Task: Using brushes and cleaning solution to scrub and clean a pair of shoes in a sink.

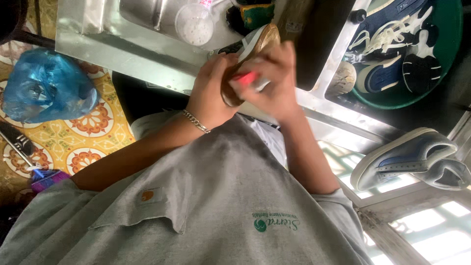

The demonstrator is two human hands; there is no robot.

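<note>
My left hand (213, 86), with a chain bracelet on the wrist, grips a white shoe with a tan sole (262, 39) over the edge of a steel sink (122, 46). My right hand (279, 83) is closed on a small red-handled tool (245, 78), probably a brush, and presses it against the sole. The tool is blurred and mostly hidden by my fingers. Both hands touch the shoe. My grey shirt fills the lower part of the view.
A round clear tub of white powder (195, 24) sits in the sink. A green basin (449, 49) at the right holds navy shoes and white laces. Grey-blue shoes (407, 157) rest on a ledge at right. A blue plastic bag (44, 86) lies on the patterned floor.
</note>
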